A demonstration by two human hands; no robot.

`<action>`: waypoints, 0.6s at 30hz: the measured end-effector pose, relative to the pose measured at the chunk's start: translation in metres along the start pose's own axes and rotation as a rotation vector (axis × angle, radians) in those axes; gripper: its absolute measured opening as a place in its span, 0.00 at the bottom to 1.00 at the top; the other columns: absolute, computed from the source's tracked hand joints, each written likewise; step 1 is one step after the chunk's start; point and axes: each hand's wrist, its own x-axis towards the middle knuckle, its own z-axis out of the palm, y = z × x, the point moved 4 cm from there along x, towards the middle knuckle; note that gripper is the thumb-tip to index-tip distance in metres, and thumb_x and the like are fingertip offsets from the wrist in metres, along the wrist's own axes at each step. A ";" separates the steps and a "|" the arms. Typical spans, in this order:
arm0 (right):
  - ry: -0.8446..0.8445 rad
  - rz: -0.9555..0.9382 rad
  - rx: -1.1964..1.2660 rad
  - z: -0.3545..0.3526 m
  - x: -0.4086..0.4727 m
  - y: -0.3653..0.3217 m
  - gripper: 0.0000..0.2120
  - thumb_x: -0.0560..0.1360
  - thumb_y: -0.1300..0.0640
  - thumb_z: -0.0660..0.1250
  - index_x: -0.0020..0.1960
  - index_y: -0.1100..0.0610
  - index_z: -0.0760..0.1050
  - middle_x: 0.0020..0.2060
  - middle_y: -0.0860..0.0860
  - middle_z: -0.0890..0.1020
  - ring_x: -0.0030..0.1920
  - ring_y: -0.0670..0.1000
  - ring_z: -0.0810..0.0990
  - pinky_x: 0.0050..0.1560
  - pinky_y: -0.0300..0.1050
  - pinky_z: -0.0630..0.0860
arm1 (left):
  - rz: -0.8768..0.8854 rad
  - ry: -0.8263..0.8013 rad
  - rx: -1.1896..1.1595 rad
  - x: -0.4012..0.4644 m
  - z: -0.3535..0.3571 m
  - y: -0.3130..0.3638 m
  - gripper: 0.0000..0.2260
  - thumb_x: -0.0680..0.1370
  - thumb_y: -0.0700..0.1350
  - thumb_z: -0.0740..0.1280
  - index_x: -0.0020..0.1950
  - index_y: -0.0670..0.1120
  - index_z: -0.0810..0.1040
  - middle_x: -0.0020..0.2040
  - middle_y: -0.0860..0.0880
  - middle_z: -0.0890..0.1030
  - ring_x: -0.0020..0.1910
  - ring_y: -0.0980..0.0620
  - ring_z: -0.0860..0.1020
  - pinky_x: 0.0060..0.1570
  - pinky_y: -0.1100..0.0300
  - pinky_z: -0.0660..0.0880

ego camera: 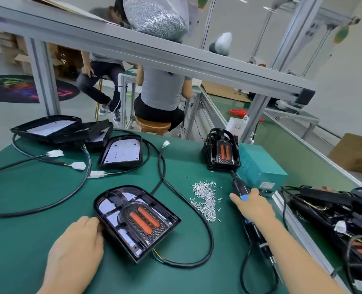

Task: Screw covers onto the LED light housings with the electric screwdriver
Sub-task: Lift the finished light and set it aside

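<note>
An LED light housing [136, 221] lies on the green mat in front of me, its clear cover with two orange strips on top. My left hand [81, 247] rests against the housing's left edge, fingers curled on its rim. My right hand [253, 206] grips the black electric screwdriver [239, 187], its tip pointing away toward the stack of covers [221, 150]. A pile of small silver screws [205, 198] lies between the housing and the screwdriver.
Several open housings [120, 152] with cables and white connectors [78, 165] lie at the back left. A teal power box [260, 164] stands right of the cover stack. More wired housings [345, 211] fill the right side. People sit beyond the table.
</note>
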 end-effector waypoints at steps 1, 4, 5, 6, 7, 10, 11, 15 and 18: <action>0.028 -0.009 -0.046 0.000 0.005 -0.001 0.31 0.78 0.36 0.60 0.67 0.62 0.62 0.60 0.59 0.77 0.59 0.61 0.76 0.52 0.51 0.72 | 0.005 0.000 0.026 0.000 0.000 0.001 0.10 0.77 0.43 0.64 0.38 0.50 0.64 0.38 0.52 0.66 0.47 0.46 0.76 0.42 0.54 0.67; 0.085 -0.035 -0.227 -0.003 0.010 -0.004 0.28 0.79 0.37 0.58 0.63 0.61 0.63 0.60 0.59 0.77 0.59 0.60 0.78 0.46 0.49 0.69 | -0.031 0.022 0.049 -0.001 -0.001 -0.001 0.07 0.81 0.46 0.57 0.43 0.50 0.65 0.42 0.53 0.66 0.48 0.51 0.74 0.42 0.59 0.67; 0.094 -0.044 -0.293 -0.002 0.010 -0.005 0.28 0.79 0.36 0.58 0.62 0.60 0.63 0.59 0.58 0.78 0.58 0.60 0.78 0.45 0.48 0.69 | -0.047 0.031 0.048 -0.001 -0.002 -0.002 0.07 0.81 0.46 0.56 0.43 0.50 0.64 0.43 0.53 0.67 0.48 0.51 0.74 0.42 0.60 0.67; 0.099 -0.055 -0.363 -0.002 0.009 -0.008 0.27 0.79 0.36 0.57 0.62 0.59 0.63 0.59 0.57 0.78 0.58 0.59 0.78 0.46 0.48 0.70 | -0.059 0.040 0.050 -0.001 -0.002 -0.003 0.06 0.81 0.46 0.56 0.44 0.50 0.65 0.43 0.53 0.68 0.47 0.51 0.74 0.42 0.60 0.67; 0.100 -0.068 -0.444 -0.001 0.008 -0.011 0.27 0.79 0.35 0.57 0.62 0.59 0.64 0.59 0.55 0.78 0.58 0.58 0.79 0.46 0.47 0.71 | -0.064 0.042 0.060 -0.001 -0.003 -0.003 0.06 0.81 0.46 0.56 0.44 0.50 0.66 0.44 0.53 0.69 0.46 0.51 0.75 0.41 0.60 0.68; 0.071 -0.090 -0.671 -0.006 0.004 -0.024 0.26 0.78 0.34 0.57 0.62 0.55 0.70 0.57 0.50 0.79 0.58 0.54 0.79 0.48 0.45 0.72 | -0.067 0.046 0.083 -0.002 -0.005 -0.001 0.05 0.79 0.43 0.61 0.43 0.48 0.71 0.43 0.50 0.72 0.43 0.48 0.75 0.38 0.56 0.70; 0.068 -0.089 -0.705 -0.011 0.001 -0.031 0.25 0.78 0.34 0.58 0.62 0.53 0.72 0.57 0.49 0.79 0.58 0.54 0.78 0.50 0.45 0.72 | -0.060 0.046 0.078 -0.002 -0.004 -0.001 0.05 0.78 0.41 0.63 0.41 0.45 0.73 0.42 0.48 0.73 0.42 0.46 0.75 0.36 0.54 0.69; 0.248 -0.375 -0.520 -0.015 -0.028 -0.082 0.29 0.77 0.33 0.57 0.62 0.55 0.74 0.59 0.54 0.78 0.60 0.56 0.76 0.58 0.49 0.74 | -0.070 0.069 0.048 -0.001 -0.002 -0.001 0.05 0.78 0.42 0.62 0.43 0.47 0.73 0.43 0.50 0.73 0.44 0.48 0.75 0.36 0.56 0.68; -0.258 -0.549 0.098 0.023 -0.072 -0.131 0.33 0.73 0.28 0.58 0.60 0.53 0.79 0.58 0.45 0.80 0.58 0.49 0.78 0.60 0.46 0.71 | -0.085 0.055 0.075 0.001 0.000 -0.004 0.05 0.81 0.47 0.56 0.44 0.53 0.64 0.45 0.54 0.66 0.48 0.54 0.73 0.39 0.62 0.66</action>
